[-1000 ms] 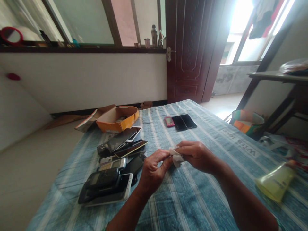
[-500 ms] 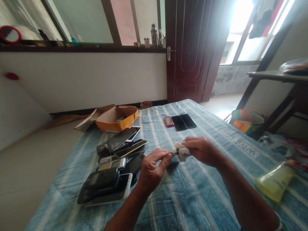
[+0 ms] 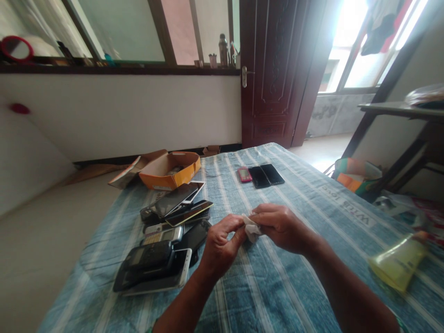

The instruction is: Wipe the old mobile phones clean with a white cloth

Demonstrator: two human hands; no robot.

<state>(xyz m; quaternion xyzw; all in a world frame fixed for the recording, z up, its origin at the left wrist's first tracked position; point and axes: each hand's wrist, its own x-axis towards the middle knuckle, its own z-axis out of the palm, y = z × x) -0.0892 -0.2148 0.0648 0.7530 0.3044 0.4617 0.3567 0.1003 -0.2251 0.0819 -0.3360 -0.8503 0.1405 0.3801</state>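
Observation:
Over the middle of the bed, my right hand (image 3: 282, 226) pinches a crumpled white tissue (image 3: 252, 230). My left hand (image 3: 224, 240) is closed, thumb against fingers, on a thin phone seen edge-on half a second ago; the tissue and fingers now hide nearly all of it. Both hands meet at the tissue. Left of my left hand lies a pile of old phones: a dark smartphone (image 3: 194, 238), a silver keypad phone (image 3: 163, 234), a black handset (image 3: 147, 259) and a white-edged phone (image 3: 185, 268). Beyond my hands rest a pink phone (image 3: 244, 174) and two black smartphones (image 3: 272, 174) side by side.
An open orange cardboard box (image 3: 166, 180) stands at the far left edge of the blue striped bedcover (image 3: 305, 286). A translucent yellow pouch (image 3: 397, 263) lies at the right. Past the bed are a dark red door (image 3: 265, 111) and a shelf (image 3: 395, 109).
My right hand has moved left with the tissue, up against my left fingers, and now covers the thin phone's exposed end. My left hand has barely moved.

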